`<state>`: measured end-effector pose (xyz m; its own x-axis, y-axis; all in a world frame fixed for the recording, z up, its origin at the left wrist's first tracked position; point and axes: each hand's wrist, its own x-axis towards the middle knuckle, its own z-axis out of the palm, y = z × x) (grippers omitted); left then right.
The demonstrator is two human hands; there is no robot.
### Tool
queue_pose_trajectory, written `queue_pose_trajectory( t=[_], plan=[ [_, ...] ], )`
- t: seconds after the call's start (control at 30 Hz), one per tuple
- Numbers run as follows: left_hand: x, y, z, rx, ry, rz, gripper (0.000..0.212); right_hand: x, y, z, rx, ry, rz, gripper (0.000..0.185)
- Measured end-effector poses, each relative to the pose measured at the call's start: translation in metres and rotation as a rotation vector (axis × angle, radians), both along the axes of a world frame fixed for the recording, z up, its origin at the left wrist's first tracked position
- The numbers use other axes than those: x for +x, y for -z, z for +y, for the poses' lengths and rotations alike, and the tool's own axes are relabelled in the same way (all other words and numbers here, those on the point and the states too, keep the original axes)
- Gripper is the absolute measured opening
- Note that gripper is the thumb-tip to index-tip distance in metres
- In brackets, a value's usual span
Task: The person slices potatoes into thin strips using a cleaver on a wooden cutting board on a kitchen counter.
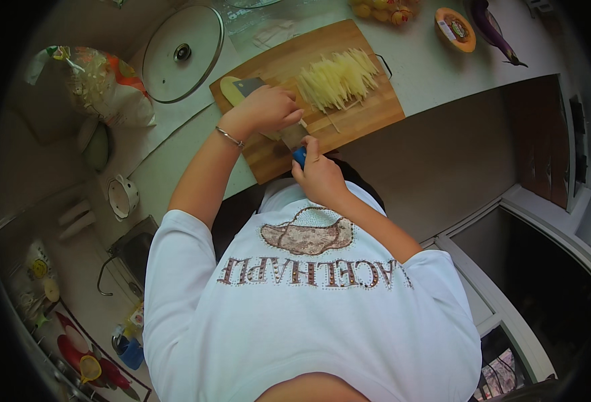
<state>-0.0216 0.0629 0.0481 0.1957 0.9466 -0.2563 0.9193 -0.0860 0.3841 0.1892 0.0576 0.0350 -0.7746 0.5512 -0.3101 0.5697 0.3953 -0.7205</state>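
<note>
My right hand (320, 176) grips the blue handle of a kitchen knife (294, 136) at the near edge of a wooden cutting board (270, 168). Its broad metal blade runs forward and left under my left hand (270, 110), and its holed far end shows beyond. The left fingers are bent over the blade; their tips are partly hidden, so whether they pinch anything is unclear. A pale yellow cut piece, apparently potato (230, 90), lies by the blade's far end. On the board's right half sits a heap of thin pale yellow strips (338, 80).
A glass lid (183, 78) lies left of the board, near a filled plastic bag (107, 85) and a white cup-like container (123, 197). At the back right are bagged round yellow items (383, 11), a cut orange-fleshed melon or squash (455, 30) and an eggplant (493, 32).
</note>
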Motion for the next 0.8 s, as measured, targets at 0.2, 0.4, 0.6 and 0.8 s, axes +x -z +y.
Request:
queue_pose_trajectory(
  t=[0.2,0.4,0.6,0.8],
  plan=[
    [0.009,0.001,0.029,-0.294,-0.002,0.102,0.045,0.004,-0.005,0.005,-0.025,0.014,0.014,0.051],
    [-0.008,-0.016,0.027,0.568,-0.152,-0.179,0.029,0.012,0.005,0.010,-0.179,0.062,0.150,0.048],
    [-0.008,-0.007,-0.018,0.788,-0.654,-0.261,0.016,0.031,0.000,0.038,-0.361,0.268,0.219,0.042],
    [0.018,0.052,-0.051,0.464,-0.288,0.007,0.011,0.034,-0.007,0.051,-0.514,0.399,0.289,0.038]
  ],
)
